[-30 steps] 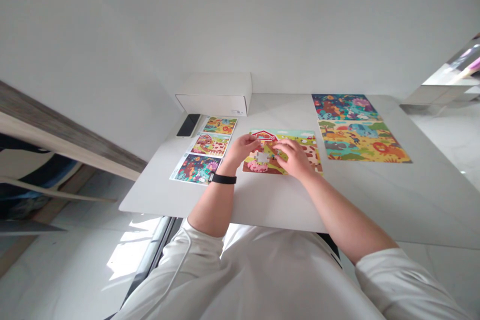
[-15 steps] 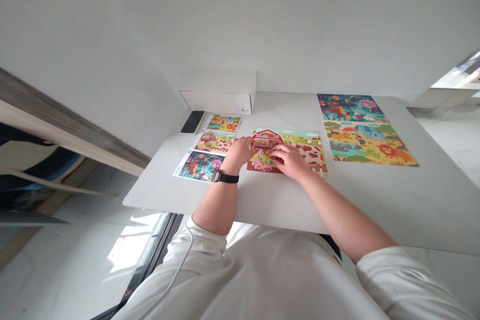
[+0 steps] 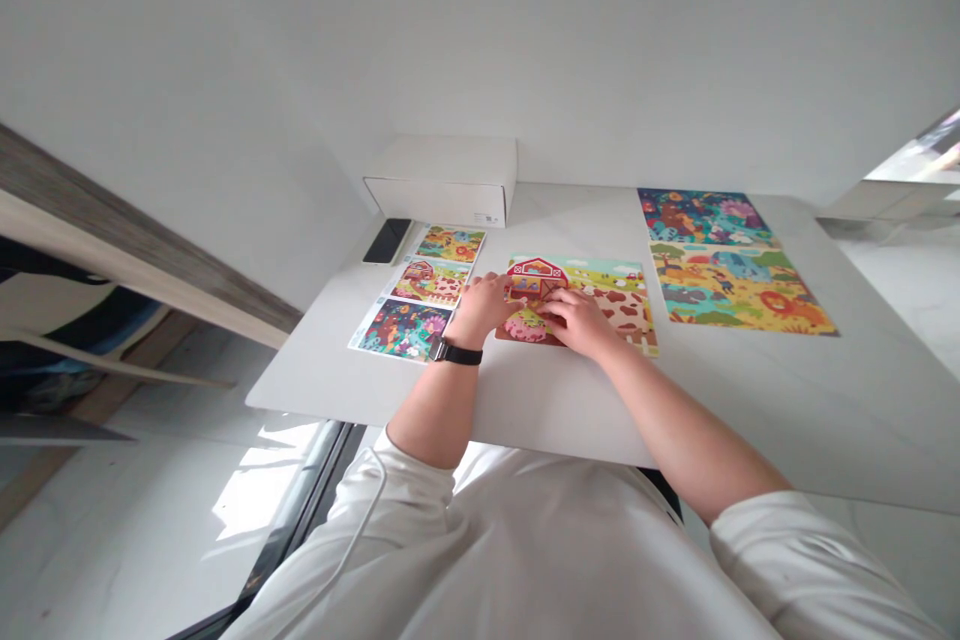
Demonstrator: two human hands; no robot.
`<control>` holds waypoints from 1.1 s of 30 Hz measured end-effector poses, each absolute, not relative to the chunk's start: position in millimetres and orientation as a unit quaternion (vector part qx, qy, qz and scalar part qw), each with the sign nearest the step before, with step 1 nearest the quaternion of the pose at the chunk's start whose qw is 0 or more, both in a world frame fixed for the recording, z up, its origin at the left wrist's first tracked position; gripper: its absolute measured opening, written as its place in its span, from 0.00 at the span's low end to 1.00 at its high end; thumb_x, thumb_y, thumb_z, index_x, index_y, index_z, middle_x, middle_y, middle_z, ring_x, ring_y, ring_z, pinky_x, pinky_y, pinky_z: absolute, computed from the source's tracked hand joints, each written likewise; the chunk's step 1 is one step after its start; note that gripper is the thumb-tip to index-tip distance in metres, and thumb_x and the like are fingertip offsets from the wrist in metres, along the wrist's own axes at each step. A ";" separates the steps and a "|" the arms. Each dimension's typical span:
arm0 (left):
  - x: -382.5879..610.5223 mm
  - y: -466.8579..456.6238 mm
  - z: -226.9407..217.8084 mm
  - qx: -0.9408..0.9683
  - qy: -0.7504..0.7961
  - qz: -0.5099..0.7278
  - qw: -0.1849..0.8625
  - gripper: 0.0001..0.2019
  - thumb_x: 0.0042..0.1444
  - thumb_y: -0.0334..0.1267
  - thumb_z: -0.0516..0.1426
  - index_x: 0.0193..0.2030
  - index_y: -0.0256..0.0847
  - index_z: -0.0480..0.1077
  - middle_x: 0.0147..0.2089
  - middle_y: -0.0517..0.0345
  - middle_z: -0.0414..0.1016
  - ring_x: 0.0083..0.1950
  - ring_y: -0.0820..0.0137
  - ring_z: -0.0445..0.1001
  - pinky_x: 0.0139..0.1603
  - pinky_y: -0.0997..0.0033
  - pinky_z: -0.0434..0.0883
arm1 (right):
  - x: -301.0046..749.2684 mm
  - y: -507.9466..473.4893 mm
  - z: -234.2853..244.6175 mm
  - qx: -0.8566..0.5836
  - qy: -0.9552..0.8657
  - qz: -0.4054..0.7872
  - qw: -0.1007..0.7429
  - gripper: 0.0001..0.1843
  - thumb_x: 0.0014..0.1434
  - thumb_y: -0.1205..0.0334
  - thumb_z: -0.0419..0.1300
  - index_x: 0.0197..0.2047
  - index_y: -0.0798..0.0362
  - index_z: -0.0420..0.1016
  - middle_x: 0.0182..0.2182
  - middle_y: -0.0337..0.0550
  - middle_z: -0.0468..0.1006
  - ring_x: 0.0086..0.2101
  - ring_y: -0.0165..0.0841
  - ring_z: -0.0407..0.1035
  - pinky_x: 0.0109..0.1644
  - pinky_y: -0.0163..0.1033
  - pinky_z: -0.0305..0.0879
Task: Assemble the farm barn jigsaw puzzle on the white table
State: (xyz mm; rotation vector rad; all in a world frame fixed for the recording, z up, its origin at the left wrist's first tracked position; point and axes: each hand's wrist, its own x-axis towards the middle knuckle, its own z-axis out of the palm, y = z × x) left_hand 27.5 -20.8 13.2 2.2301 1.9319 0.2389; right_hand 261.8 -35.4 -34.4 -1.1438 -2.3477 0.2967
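A farm picture [image 3: 619,305] with a red barn, a spotted cow and a pink pig lies flat on the table. My left hand [image 3: 484,306] rests at its left edge, thumb apart from the bent fingers, touching the barn side. My right hand [image 3: 576,318] lies over the middle of the picture, below the barn, its fingers stretched out and touching the surface. Part of the picture is hidden under both hands. Neither hand shows anything lifted; a small piece under the fingertips could not be made out.
Left of my hands lies a strip of three small pictures [image 3: 427,280], beside a phone [image 3: 387,241]. A white box [image 3: 439,198] stands behind them against the wall. At right lie a dark forest picture [image 3: 701,217] and a yellow savanna picture [image 3: 739,290] on the white table [image 3: 555,400].
Both hands stay at the farm picture with almost no movement. The whole view has shifted very slightly.
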 end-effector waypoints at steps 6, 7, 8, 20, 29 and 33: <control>29.9 -23.1 15.4 0.750 0.651 0.075 0.092 0.25 0.64 0.51 0.67 0.65 0.46 0.75 0.62 0.46 0.77 0.64 0.50 0.75 0.64 0.55 0.72 | 262.4 -33.6 -38.0 -0.419 -0.867 0.109 0.247 0.14 0.68 0.64 0.67 0.54 0.43 0.88 0.55 0.46 0.83 0.56 0.44 0.74 0.66 0.53 0.68; 30.2 -23.3 15.7 0.749 0.652 0.074 0.091 0.25 0.64 0.51 0.67 0.65 0.46 0.75 0.62 0.46 0.77 0.64 0.50 0.75 0.64 0.55 0.71 | 262.4 -34.0 -38.0 -0.420 -0.867 0.109 0.245 0.14 0.68 0.64 0.67 0.54 0.43 0.88 0.55 0.46 0.82 0.57 0.45 0.74 0.66 0.53 0.68; 30.5 -23.5 15.9 0.749 0.652 0.073 0.091 0.25 0.64 0.51 0.67 0.65 0.46 0.75 0.62 0.46 0.77 0.64 0.50 0.75 0.64 0.55 0.71 | 262.5 -34.7 -37.7 -0.421 -0.867 0.108 0.244 0.14 0.68 0.64 0.67 0.55 0.43 0.88 0.56 0.47 0.82 0.57 0.45 0.74 0.67 0.54 0.68; 32.6 -25.3 16.5 0.751 0.651 0.068 0.080 0.25 0.65 0.51 0.65 0.66 0.47 0.75 0.62 0.46 0.77 0.63 0.50 0.75 0.65 0.53 0.71 | 264.7 -44.5 -31.7 -0.437 -0.869 0.086 0.218 0.16 0.71 0.62 0.64 0.58 0.43 0.87 0.58 0.47 0.83 0.56 0.47 0.73 0.65 0.56 0.67; 33.3 -27.5 17.4 0.750 0.651 0.077 0.090 0.24 0.66 0.52 0.65 0.66 0.47 0.75 0.63 0.44 0.77 0.64 0.49 0.74 0.66 0.50 0.69 | 262.6 -49.4 -26.9 -0.439 -0.875 0.098 0.181 0.20 0.73 0.54 0.64 0.65 0.41 0.83 0.64 0.48 0.79 0.61 0.50 0.71 0.70 0.59 0.64; 34.6 -27.8 18.8 0.762 0.636 0.090 0.085 0.22 0.67 0.49 0.64 0.65 0.46 0.76 0.64 0.43 0.77 0.64 0.49 0.74 0.67 0.49 0.69 | 260.7 -53.2 -24.7 -0.439 -0.877 0.092 0.172 0.22 0.74 0.49 0.63 0.66 0.42 0.82 0.64 0.50 0.80 0.61 0.49 0.71 0.71 0.58 0.63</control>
